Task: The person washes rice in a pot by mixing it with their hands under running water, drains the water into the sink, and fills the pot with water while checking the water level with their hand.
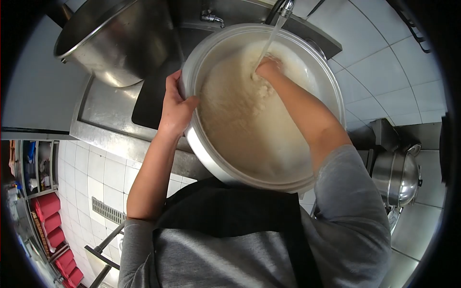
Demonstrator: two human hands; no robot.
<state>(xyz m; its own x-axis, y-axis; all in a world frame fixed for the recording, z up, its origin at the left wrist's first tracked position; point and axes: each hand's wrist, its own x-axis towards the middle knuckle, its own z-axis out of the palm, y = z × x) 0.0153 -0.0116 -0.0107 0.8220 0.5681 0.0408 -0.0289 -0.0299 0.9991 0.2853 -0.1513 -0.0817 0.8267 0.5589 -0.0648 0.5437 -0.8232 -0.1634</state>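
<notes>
A large, wide metal pot [207,154] stands at the sink, holding cloudy whitish water [235,120] with pale grains that look like rice. My left hand [176,109] grips the left side of the pot's rim, thumb over the inner edge and fingers around the outside. Inside the pot, near the far side, my right hand [270,67] is sunk in the water up to about the wrist. Its fingers are hidden. From the faucet [286,9] a stream of water [272,42] runs down beside that hand.
A tall steel stockpot [117,45] stands left on the steel counter [108,105]. Another tap [212,18] is behind the pot. Lidded metal cookware [396,177] sits at right. Red bins [50,218] fill a shelf at lower left, by the tiled floor [103,168].
</notes>
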